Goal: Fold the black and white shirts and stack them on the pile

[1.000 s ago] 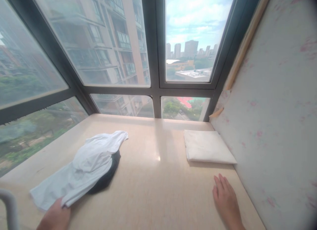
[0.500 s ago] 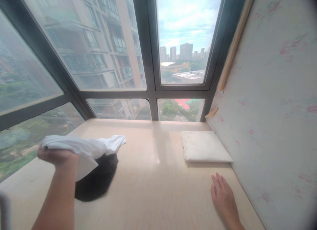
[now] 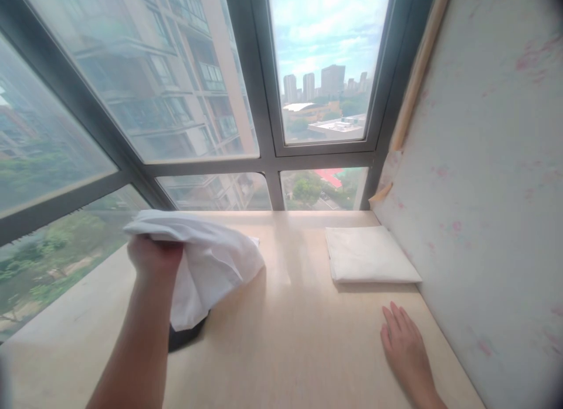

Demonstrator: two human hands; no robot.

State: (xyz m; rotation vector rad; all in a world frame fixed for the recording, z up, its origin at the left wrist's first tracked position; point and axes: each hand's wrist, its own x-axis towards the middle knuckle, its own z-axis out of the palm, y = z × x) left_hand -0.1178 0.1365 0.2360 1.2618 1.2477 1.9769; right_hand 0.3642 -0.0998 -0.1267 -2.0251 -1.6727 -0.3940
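My left hand (image 3: 153, 255) is closed on a white cloth (image 3: 215, 259), which hangs in folds to the right of the hand above the surface. Beneath the cloth, part of a black item (image 3: 187, 337) shows; the rest of it is hidden. On the right, my right hand (image 3: 405, 338) lies palm down on the pale surface (image 3: 299, 344), fingers stretched out, holding nothing. A flat, folded white cloth (image 3: 372, 254) rests just beyond my right hand, not touching it.
Grey window frames (image 3: 325, 149) rise along the far edge and the left side. A wall with floral paper (image 3: 492, 221) borders the surface on the right, with a torn strip near the corner.
My left hand has moved right and slightly up with the white cloth, which now covers more of the black item. The view has shifted slightly. My right hand still lies on the surface.
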